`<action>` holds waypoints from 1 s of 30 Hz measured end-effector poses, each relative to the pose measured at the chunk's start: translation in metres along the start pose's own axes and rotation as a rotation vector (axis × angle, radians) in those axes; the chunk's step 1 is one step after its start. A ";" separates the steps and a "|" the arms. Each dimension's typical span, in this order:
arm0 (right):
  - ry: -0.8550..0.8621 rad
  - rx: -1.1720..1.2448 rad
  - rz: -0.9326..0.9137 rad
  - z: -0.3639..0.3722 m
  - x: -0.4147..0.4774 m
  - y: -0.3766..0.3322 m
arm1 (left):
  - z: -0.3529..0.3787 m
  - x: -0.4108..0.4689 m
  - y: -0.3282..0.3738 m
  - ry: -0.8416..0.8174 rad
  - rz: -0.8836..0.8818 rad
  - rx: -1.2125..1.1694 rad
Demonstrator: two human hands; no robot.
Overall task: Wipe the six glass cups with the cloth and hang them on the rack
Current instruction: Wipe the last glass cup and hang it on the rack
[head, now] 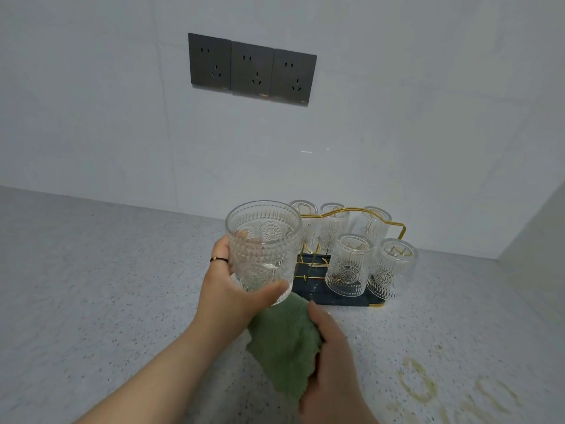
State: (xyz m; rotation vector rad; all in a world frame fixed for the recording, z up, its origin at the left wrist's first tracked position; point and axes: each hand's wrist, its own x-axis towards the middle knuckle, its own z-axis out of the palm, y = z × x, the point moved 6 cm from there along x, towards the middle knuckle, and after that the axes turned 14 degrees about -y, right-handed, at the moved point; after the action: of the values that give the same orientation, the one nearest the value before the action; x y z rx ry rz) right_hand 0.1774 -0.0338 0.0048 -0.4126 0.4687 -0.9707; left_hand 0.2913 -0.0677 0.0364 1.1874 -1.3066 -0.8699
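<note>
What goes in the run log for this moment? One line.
left hand: holds sixth cup upright | right hand: holds green cloth | rack: five cups hung

**Glass, Gilt Wire and Terry Cloth**

The cup [262,249] in the left hand [232,289] is clear pressed glass, its wall embossed with ribs, beads and sunburst medallions. The five cups [348,264] on the rack [363,215] show the same relief. The rack is thin, shiny gold-coloured metal wire over a dark, marbled base [333,296]. The green cloth [284,341] looks soft, fuzzy and matt. The countertop [107,286] is speckled stone-like grey; the wall tiles [91,117] are smooth, faintly glossy. The sockets [252,70] are matt dark grey.
</note>
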 end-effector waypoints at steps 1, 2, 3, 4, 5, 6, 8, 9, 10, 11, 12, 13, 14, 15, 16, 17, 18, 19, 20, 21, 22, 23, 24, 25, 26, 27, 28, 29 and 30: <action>-0.027 -0.001 0.002 -0.001 0.000 -0.002 | -0.001 -0.002 -0.001 0.001 -0.010 0.003; -0.020 -0.012 0.003 -0.006 -0.001 -0.003 | -0.001 -0.005 -0.002 -0.002 -0.014 0.003; -0.009 -0.048 0.006 -0.009 -0.003 -0.004 | -0.001 -0.007 -0.003 -0.010 -0.018 -0.002; 0.004 -0.068 -0.002 -0.012 -0.003 -0.007 | 0.000 -0.009 -0.004 -0.023 -0.020 -0.009; 0.028 -0.077 -0.015 -0.014 -0.004 -0.010 | 0.001 -0.011 -0.004 -0.039 -0.026 -0.016; 0.057 -0.094 -0.023 -0.018 -0.002 -0.012 | 0.003 -0.014 -0.004 -0.063 -0.035 -0.017; 0.107 -0.125 -0.032 -0.023 -0.001 -0.020 | 0.010 -0.022 -0.001 -0.129 -0.034 0.000; 0.117 -0.125 -0.047 -0.023 -0.001 -0.023 | 0.014 -0.026 0.002 -0.159 -0.018 0.006; 0.117 -0.129 -0.069 -0.022 0.000 -0.026 | 0.017 -0.030 0.005 -0.170 -0.008 0.002; 0.125 -0.142 -0.099 -0.020 0.000 -0.031 | 0.018 -0.031 0.007 -0.162 -0.008 -0.014; 0.129 -0.165 -0.156 -0.017 -0.001 -0.038 | 0.017 -0.031 0.007 -0.150 -0.010 -0.029; 0.130 -0.220 -0.245 -0.012 -0.005 -0.047 | 0.015 -0.030 0.006 -0.142 -0.014 -0.027; 0.120 -0.297 -0.364 -0.008 -0.008 -0.058 | 0.013 -0.028 0.005 -0.148 -0.021 -0.003; 0.082 -0.413 -0.490 -0.001 -0.013 -0.070 | 0.012 -0.025 0.004 -0.159 -0.036 0.034; 0.020 -0.592 -0.598 0.009 -0.017 -0.080 | 0.011 -0.023 0.003 -0.169 -0.050 0.067; -0.061 -0.813 -0.662 0.021 -0.021 -0.085 | 0.010 -0.021 0.002 -0.181 -0.065 0.093; -0.144 -1.023 -0.686 0.034 -0.022 -0.085 | 0.010 -0.021 0.000 -0.196 -0.074 0.109; -0.224 -1.218 -0.678 0.045 -0.020 -0.082 | 0.011 -0.020 -0.001 -0.215 -0.079 0.124; -0.297 -1.399 -0.670 0.051 -0.017 -0.077 | 0.012 -0.020 -0.004 -0.233 -0.081 0.140; -0.361 -1.545 -0.659 0.054 -0.013 -0.072 | 0.014 -0.020 -0.005 -0.249 -0.087 0.160; -0.423 -1.631 -0.635 0.056 -0.009 -0.069 | 0.014 -0.020 -0.004 -0.256 -0.088 0.171; -0.478 -1.666 -0.568 0.055 -0.006 -0.068 | 0.011 -0.020 -0.003 -0.255 -0.089 0.169; -0.522 -1.674 -0.473 0.053 -0.004 -0.068 | 0.008 -0.019 -0.006 -0.269 -0.101 0.161; -0.562 -1.677 -0.370 0.050 -0.003 -0.069 | 0.005 -0.018 -0.007 -0.296 -0.125 0.148; -0.601 -1.689 -0.272 0.048 -0.004 -0.070 | 0.003 -0.016 -0.010 -0.343 -0.151 0.114; -0.627 -1.706 -0.188 0.048 -0.005 -0.072 | 0.000 -0.016 -0.015 -0.397 -0.176 0.054; -0.638 -1.721 -0.110 0.050 -0.005 -0.074 | -0.001 -0.017 -0.021 -0.463 -0.196 -0.034; -0.630 -1.728 -0.032 0.049 -0.004 -0.076 | -0.001 -0.018 -0.025 -0.520 -0.216 -0.116; -0.630 -1.718 0.039 0.049 -0.002 -0.078 | 0.000 -0.020 -0.030 -0.569 -0.238 -0.192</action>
State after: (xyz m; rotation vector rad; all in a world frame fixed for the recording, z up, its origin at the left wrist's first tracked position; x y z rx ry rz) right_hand 0.1499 -0.0648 0.0867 -2.1511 0.6255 -0.1188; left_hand 0.2935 -0.0552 0.0029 0.9879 -1.4994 -1.5520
